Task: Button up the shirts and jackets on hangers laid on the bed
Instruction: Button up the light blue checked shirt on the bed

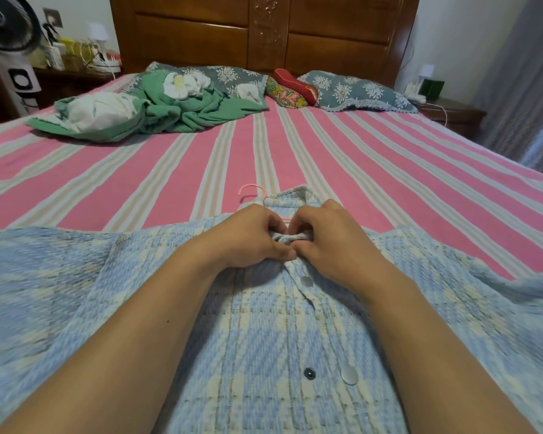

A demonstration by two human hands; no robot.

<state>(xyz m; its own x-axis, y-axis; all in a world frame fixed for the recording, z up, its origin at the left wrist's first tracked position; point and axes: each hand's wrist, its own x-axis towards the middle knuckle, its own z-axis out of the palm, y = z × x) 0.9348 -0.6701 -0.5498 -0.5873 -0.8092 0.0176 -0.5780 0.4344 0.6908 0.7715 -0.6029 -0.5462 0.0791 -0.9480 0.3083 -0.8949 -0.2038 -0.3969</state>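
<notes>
A light blue and cream checked shirt (264,333) lies front-up on the striped bed, on a pink hanger (252,190) whose hook sticks out past the collar. My left hand (251,238) and my right hand (329,236) meet just below the collar, each pinching the shirt's front edge, which bunches between the fingertips. Below them one pale snap button (307,280) sits closed. Lower down a dark snap stud (309,373) and a pale snap cap (349,375) lie apart, so the front is open there.
The bed (342,158) has a pink and grey striped cover. A green and white heap of clothes (132,111) lies far left, with patterned pillows (355,89) at the wooden headboard. A fan (7,42) stands at the left, a curtain (527,89) at the right.
</notes>
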